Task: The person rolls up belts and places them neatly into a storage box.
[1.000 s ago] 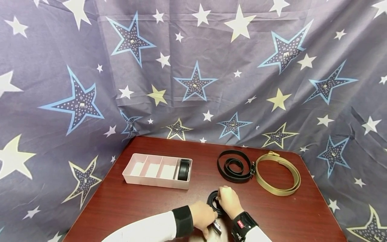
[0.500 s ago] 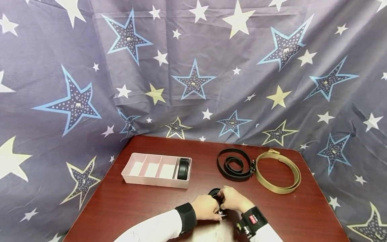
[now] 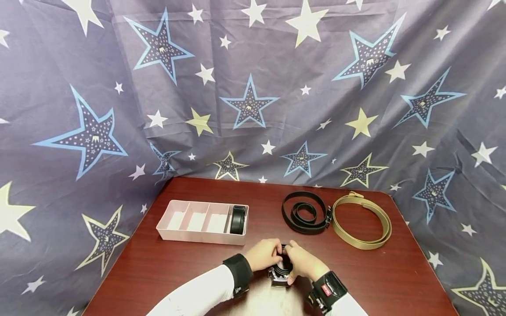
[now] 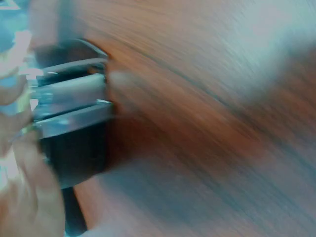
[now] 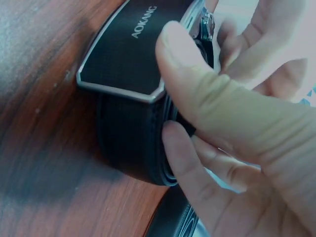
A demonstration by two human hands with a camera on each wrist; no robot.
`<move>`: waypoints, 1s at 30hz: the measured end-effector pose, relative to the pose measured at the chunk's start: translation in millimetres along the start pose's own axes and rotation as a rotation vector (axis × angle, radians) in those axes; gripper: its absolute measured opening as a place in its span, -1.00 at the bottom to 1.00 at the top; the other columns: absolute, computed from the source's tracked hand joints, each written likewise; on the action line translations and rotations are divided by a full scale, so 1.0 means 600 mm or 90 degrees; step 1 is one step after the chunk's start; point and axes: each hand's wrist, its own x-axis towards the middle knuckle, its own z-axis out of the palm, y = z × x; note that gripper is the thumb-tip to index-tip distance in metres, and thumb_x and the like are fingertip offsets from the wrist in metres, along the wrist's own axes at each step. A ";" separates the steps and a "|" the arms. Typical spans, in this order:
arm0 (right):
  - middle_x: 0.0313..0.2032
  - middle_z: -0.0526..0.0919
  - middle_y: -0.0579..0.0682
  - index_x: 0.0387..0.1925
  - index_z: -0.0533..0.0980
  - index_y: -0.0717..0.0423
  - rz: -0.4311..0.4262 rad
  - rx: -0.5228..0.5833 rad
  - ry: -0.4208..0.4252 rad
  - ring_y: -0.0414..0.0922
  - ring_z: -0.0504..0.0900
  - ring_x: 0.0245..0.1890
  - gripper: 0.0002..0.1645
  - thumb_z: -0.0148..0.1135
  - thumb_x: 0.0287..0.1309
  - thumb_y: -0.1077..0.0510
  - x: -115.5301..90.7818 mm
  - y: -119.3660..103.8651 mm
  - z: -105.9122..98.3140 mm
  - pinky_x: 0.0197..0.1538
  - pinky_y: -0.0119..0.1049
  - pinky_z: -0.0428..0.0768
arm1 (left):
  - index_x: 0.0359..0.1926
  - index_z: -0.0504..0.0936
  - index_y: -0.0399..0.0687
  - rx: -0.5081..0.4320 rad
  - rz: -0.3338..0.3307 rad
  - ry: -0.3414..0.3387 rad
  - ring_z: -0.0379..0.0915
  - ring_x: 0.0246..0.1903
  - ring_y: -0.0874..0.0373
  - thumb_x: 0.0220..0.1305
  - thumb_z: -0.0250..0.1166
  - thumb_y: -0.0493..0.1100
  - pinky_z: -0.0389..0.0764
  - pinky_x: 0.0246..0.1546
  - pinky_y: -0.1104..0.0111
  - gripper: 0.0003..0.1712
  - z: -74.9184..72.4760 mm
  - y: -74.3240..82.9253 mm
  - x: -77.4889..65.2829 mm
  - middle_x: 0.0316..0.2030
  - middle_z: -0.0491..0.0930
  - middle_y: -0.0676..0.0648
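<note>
Between the two hands a black belt (image 3: 281,271) is rolled into a tight coil near the table's front. Its silver-edged buckle plate (image 5: 129,49), marked AOKANG, faces the person. My right hand (image 3: 305,262) grips the coil from the right; in the right wrist view the thumb lies at the buckle's edge and a finger against the strap layers (image 5: 133,140). On the far left side of the coil, the curled fingers of my left hand (image 3: 264,255) pinch its upper edge. The left wrist view is blurred, with the buckle (image 4: 74,96) beside the left hand (image 4: 27,190).
A pink divided box (image 3: 201,237) stands at the left, a rolled black belt (image 3: 237,220) in its right compartment. Behind the hands lies a loosely coiled black belt (image 3: 287,219), with a looped tan belt (image 3: 361,243) to its right. A starry cloth (image 3: 253,140) hangs behind the table (image 3: 158,272).
My left hand has shifted from the coil's near side to its far left side. The buckle has come into fuller view at the front. The right hand stays on the coil's right.
</note>
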 end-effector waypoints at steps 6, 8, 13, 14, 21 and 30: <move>-0.17 0.41 0.05 -0.09 0.40 0.31 -0.016 0.025 0.027 -0.09 0.47 -0.14 -0.05 0.69 -0.71 0.20 -0.004 0.006 0.002 0.04 -0.16 0.50 | -0.44 0.51 0.03 0.178 -0.022 0.058 0.42 -0.47 0.33 -0.01 0.46 -0.17 0.43 -0.42 0.47 -0.76 0.004 0.015 0.017 -0.51 0.49 0.15; -0.19 0.37 0.05 -0.09 0.32 0.29 -0.031 0.031 0.054 -0.08 0.44 -0.15 -0.01 0.69 -0.74 0.24 -0.008 0.007 0.004 0.00 -0.16 0.50 | -0.46 0.55 0.06 0.214 -0.009 0.064 0.48 -0.45 0.32 -0.06 0.48 -0.16 0.46 -0.43 0.45 -0.77 0.006 0.020 0.021 -0.51 0.54 0.16; -0.29 0.28 -0.04 -0.21 0.29 0.20 -0.116 -0.069 0.160 -0.17 0.40 -0.31 -0.08 0.64 -0.79 0.27 -0.024 -0.002 0.017 -0.23 -0.32 0.49 | -0.49 0.63 0.12 0.281 -0.010 0.084 0.60 -0.44 0.23 -0.12 0.49 -0.10 0.54 -0.50 0.38 -0.83 0.018 0.021 0.030 -0.48 0.64 0.12; -0.31 0.29 -0.06 -0.25 0.33 0.17 -0.143 -0.103 0.182 -0.19 0.40 -0.34 -0.16 0.61 -0.77 0.28 -0.029 -0.006 0.023 -0.26 -0.36 0.48 | -0.51 0.63 0.13 0.291 -0.010 0.089 0.60 -0.46 0.21 -0.13 0.48 -0.09 0.54 -0.53 0.36 -0.85 0.020 0.020 0.031 -0.49 0.64 0.11; -0.31 0.55 -0.14 -0.52 0.50 -0.03 -0.170 -0.245 0.263 -0.21 0.51 -0.39 -0.80 0.35 -0.16 0.30 -0.049 -0.051 0.058 -0.37 -0.45 0.50 | -0.69 0.48 0.13 0.321 -0.004 0.106 0.56 -0.58 0.19 -0.20 0.46 -0.10 0.46 -0.64 0.34 -0.73 0.022 0.015 0.032 -0.58 0.60 0.11; -0.46 0.54 -0.06 -0.59 0.54 0.07 -0.024 -0.369 0.458 -0.14 0.55 -0.43 -0.65 0.55 -0.53 0.13 -0.043 -0.092 0.115 -0.67 -0.34 0.50 | -0.60 0.49 0.07 0.317 0.015 0.094 0.50 -0.61 0.22 -0.18 0.44 -0.22 0.42 -0.65 0.38 -0.77 0.031 0.010 0.040 -0.61 0.57 0.11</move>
